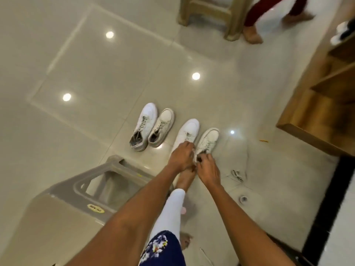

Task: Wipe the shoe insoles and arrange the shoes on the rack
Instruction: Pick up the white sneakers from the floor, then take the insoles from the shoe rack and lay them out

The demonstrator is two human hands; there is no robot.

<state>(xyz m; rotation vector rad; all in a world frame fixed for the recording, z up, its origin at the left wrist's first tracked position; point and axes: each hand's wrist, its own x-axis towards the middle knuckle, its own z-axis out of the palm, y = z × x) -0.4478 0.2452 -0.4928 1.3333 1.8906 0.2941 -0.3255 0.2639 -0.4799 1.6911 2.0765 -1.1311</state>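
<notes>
Two hands meet at the heel ends of the nearer pair of white sneakers on the tiled floor [96, 73]. My left hand [181, 157] has its grip curled over the collar of the left sneaker [187, 131], fingers bent down into the opening. My right hand [208, 169] pinches at the heel edge of the right sneaker [208, 138]; what exactly sits between those fingertips I cannot tell, the spot is too small and blurred. Both sneakers point toward 12 o'clock, side by side and nearly touching.

At about 10 o'clock from my hands stands a second pair of white sneakers [151, 126], laces loose, openings facing me. My bare foot [184, 179] and white trouser leg show just beneath my hands. At 8 o'clock a grey plastic stool [92, 189] lies tipped. At 2 o'clock the wooden shoe rack [317, 104] stands along the wall. At 12 o'clock, well apart, are a beige stool [209, 14] and another person's bare feet [251, 35].
</notes>
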